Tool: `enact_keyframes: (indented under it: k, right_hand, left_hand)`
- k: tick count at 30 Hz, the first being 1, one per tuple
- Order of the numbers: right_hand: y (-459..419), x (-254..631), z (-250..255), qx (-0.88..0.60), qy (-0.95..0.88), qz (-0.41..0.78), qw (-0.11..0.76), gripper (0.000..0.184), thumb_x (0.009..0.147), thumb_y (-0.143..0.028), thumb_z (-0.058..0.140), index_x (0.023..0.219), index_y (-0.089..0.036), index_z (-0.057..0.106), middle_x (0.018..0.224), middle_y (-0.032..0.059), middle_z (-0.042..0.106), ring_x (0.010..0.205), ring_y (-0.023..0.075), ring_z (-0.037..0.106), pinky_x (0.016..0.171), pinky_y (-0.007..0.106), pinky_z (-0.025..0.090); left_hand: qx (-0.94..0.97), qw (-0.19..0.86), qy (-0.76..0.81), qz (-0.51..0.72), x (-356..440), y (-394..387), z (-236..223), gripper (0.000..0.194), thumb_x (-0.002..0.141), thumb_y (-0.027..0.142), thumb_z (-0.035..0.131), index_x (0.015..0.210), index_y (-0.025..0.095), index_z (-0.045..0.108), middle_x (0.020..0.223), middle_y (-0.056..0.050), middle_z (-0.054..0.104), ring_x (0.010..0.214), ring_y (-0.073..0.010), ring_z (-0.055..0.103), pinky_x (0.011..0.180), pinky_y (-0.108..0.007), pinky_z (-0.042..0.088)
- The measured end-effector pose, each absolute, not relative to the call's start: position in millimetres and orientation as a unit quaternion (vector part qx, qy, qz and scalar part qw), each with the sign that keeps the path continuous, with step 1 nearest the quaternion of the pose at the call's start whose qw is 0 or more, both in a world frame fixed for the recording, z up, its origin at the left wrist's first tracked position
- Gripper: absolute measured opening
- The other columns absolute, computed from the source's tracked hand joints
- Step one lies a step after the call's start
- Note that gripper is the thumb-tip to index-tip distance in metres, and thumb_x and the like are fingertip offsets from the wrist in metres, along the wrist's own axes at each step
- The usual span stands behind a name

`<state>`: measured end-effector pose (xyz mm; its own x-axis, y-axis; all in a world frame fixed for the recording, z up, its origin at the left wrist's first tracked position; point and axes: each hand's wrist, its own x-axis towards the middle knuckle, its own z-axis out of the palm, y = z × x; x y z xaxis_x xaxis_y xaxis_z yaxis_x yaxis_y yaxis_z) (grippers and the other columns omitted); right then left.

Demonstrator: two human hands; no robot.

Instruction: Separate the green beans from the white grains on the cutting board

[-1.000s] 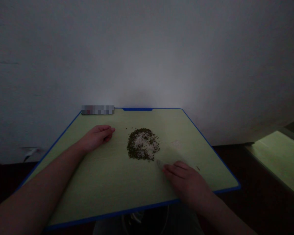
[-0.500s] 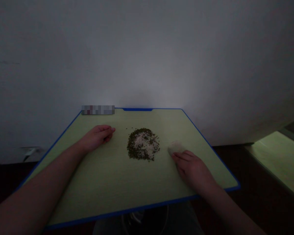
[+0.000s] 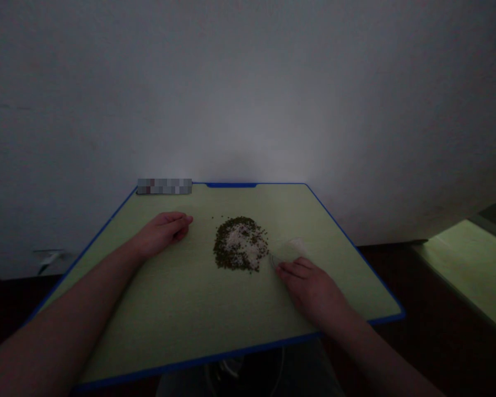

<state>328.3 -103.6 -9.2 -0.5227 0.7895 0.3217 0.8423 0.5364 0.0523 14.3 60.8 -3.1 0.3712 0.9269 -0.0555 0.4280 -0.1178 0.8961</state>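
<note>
A small heap of dark green mung beans mixed with white rice (image 3: 240,243) lies near the middle of the pale green tabletop (image 3: 177,314). My left hand (image 3: 163,231) rests on the tabletop to the left of the heap, fingers loosely curled and empty. My right hand (image 3: 310,292) is at the heap's lower right. Its fingertips are on a thin, transparent plastic piece (image 3: 288,251), which almost touches the heap. The exact shape of that piece is hard to make out.
A blue edge runs round the tabletop. A pixelated patch (image 3: 164,186) covers the far left corner. A white wall (image 3: 248,99) stands behind. Another pale green surface (image 3: 471,264) lies to the right, and a dark floor (image 3: 397,264) surrounds the table.
My right hand swung up and to the right, then returned left toward the heap, with the transparent piece now at its fingertips. My left hand and the heap have not moved.
</note>
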Motion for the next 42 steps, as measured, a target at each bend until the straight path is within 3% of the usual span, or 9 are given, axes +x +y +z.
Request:
enact_keyframes:
  k: [15,28,36,42]
  right_hand:
    - [-111,325,-6,-0.453,-0.877,-0.096,0.124,0.029,0.078,-0.009,0.05,0.104,-0.009,0.063,0.1,0.0109,0.067,0.082,0.0203,0.056,0.07,0.033,0.052]
    - [-103,333,-9,-0.476,-0.855,-0.127,0.164,0.029,0.079,-0.01,0.047,0.103,-0.013,0.065,0.097,0.0089,0.068,0.084,0.0198,0.056,0.076,0.034,0.051]
    - [-94,326,-5,-0.501,-0.855,-0.081,0.105,0.03,0.077,-0.009,0.051,0.104,-0.01,0.063,0.101,0.0096,0.066,0.084,0.02,0.055,0.076,0.033,0.049]
    - [-92,328,0,-0.559,-0.815,-0.08,0.129,0.03,0.078,-0.008,0.048,0.102,-0.013,0.065,0.094,0.0088,0.067,0.085,0.0203,0.056,0.08,0.035,0.048]
  left_hand:
    - [0.704,0.437,0.49,0.271,16,60,-1,0.037,0.075,0.045,0.045,0.05,0.019,0.043,0.045,0.003,0.041,0.041,-0.0094,0.036,0.043,-0.024,0.032]
    - [0.7,0.446,0.49,0.269,16,59,0,0.037,0.076,0.046,0.046,0.05,0.019,0.043,0.044,0.003,0.04,0.04,-0.0092,0.034,0.042,-0.024,0.029]
    - [0.698,0.451,0.487,0.269,17,58,2,0.038,0.077,0.045,0.046,0.05,0.019,0.044,0.045,0.003,0.04,0.042,-0.0092,0.034,0.044,-0.024,0.029]
    - [0.697,0.455,0.486,0.268,16,59,0,0.038,0.077,0.045,0.046,0.049,0.019,0.043,0.044,0.003,0.04,0.041,-0.0098,0.033,0.043,-0.025,0.028]
